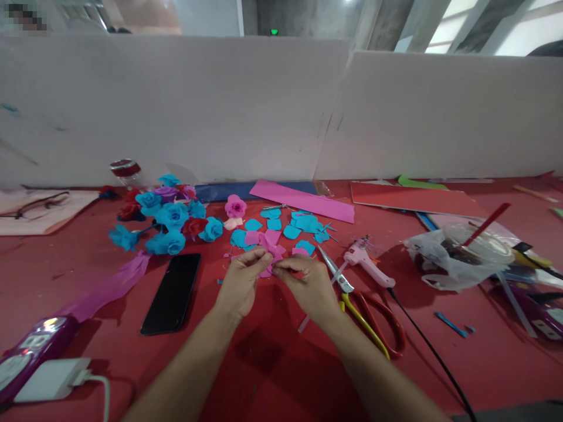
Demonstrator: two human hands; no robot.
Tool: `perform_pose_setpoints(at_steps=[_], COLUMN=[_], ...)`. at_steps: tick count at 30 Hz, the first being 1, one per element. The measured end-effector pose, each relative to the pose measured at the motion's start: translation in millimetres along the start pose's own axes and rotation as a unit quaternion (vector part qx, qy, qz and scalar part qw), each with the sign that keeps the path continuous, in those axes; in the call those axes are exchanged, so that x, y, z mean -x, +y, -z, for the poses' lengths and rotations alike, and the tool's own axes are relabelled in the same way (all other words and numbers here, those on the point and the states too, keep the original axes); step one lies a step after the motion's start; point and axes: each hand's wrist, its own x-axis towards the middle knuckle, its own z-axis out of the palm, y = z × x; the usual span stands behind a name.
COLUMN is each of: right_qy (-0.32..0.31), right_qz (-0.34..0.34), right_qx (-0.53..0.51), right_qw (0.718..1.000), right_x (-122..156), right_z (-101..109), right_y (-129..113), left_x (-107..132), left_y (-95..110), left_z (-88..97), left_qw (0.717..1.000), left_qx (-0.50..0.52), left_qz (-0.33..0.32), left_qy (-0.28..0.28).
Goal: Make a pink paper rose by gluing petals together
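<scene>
My left hand [244, 278] pinches a pink paper flower [273, 252] with loose, spread petals. Close beside it, my right hand [308, 284] has its thumb and fingers closed at the flower's right edge. Beyond both hands lie several blue paper petals [305, 223] and a few pink ones. A finished-looking pink flower [236, 206] rests behind them. To the left is a bunch of blue, red and purple paper flowers [171, 215]. Scissors [367, 322] with red and yellow handles lie by my right wrist, beside a pink glue gun [367, 264].
A black phone [171, 293] lies left of my arms. Purple power strip [37, 346] and white charger [53, 378] sit front left. A plastic-bagged jar [479, 246] stands right. Pink paper strip [303, 200] and red sheet [413, 198] lie before the white partition [176, 111].
</scene>
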Motion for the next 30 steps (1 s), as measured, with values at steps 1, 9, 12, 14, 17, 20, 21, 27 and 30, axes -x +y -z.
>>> perform_pose_setpoints(at_steps=[1,9,12,14,17,20,21,27,30], right_qy=[-0.002,-0.019,-0.029,-0.033,-0.036,-0.036,-0.037,-0.039,-0.039], right_qz=[0.001,0.012,0.018,0.026,0.033,0.038,0.040,0.047,0.049], right_qx=[0.002,0.011,0.029,0.041,0.048,0.050,0.050,0.049,0.050], right_qw=[1.000,1.000,0.999,0.998,0.998,0.997,0.997,0.997,0.997], right_x=[0,1,1,1,0,0,0,2,3], right_z=[0,-1,-3,-4,-6,-7,-7,-8,-9], right_y=[0,2,3,3,3,4,4,5,5], left_x=[0,-2,-3,-3,-3,-1,0,1,2], left_y=[0,-1,-2,-3,-2,0,1,2,4], left_z=[0.1,5.4,7.2,7.4,5.9,3.0,2.3,1.4,-0.1], left_qw=[1.000,1.000,1.000,1.000,1.000,0.999,0.998,0.998,0.998], left_qx=[-0.003,-0.012,-0.006,-0.005,-0.007,-0.006,-0.006,0.003,-0.005], left_qz=[0.002,0.007,0.010,0.012,0.015,0.023,0.027,0.035,0.030], left_qy=[-0.003,-0.015,0.002,0.012,0.023,0.044,0.050,0.055,0.050])
